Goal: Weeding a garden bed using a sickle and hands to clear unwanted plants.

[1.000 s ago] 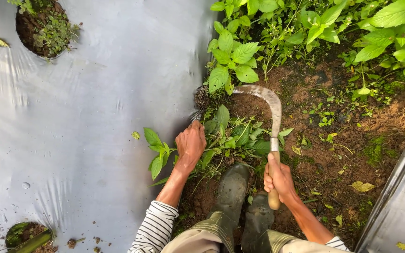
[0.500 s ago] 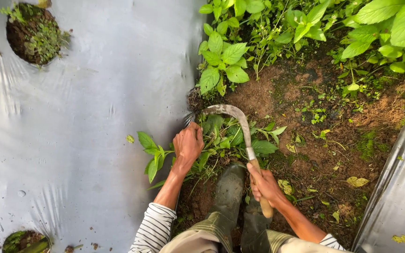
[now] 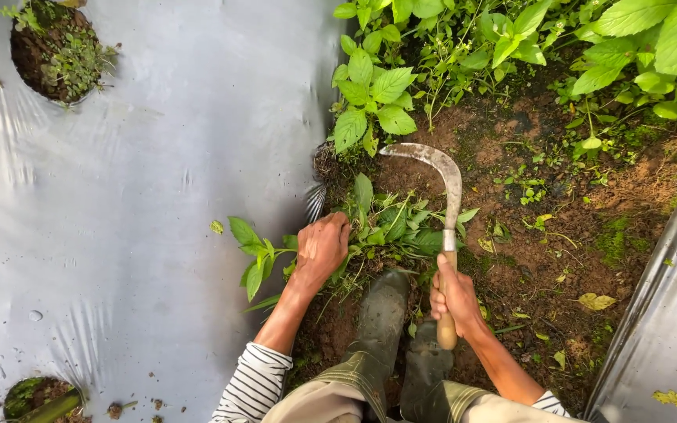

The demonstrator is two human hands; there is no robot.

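Note:
My right hand (image 3: 454, 298) grips the wooden handle of a sickle (image 3: 440, 180). Its curved, rusty blade arcs up and to the left over bare soil. My left hand (image 3: 321, 247) is closed on a clump of cut green weeds (image 3: 389, 227) lying at the edge of the silver plastic mulch sheet (image 3: 158, 196). The blade's tip sits just above that clump, below a leafy weed plant (image 3: 370, 102) still rooted in the soil. My two dark rubber boots (image 3: 385, 313) stand between my arms.
Brown soil (image 3: 542, 258) with small weeds and moss fills the furrow. Dense green plants (image 3: 589, 47) line the top. A second plastic sheet (image 3: 667, 329) rises at the right. Planting holes (image 3: 56, 51) with small weeds pierce the left sheet.
The sickle swung left and down into the weeds beside my left hand, then lifted back up and right. My left hand kept hold of the clump and drew it slightly back.

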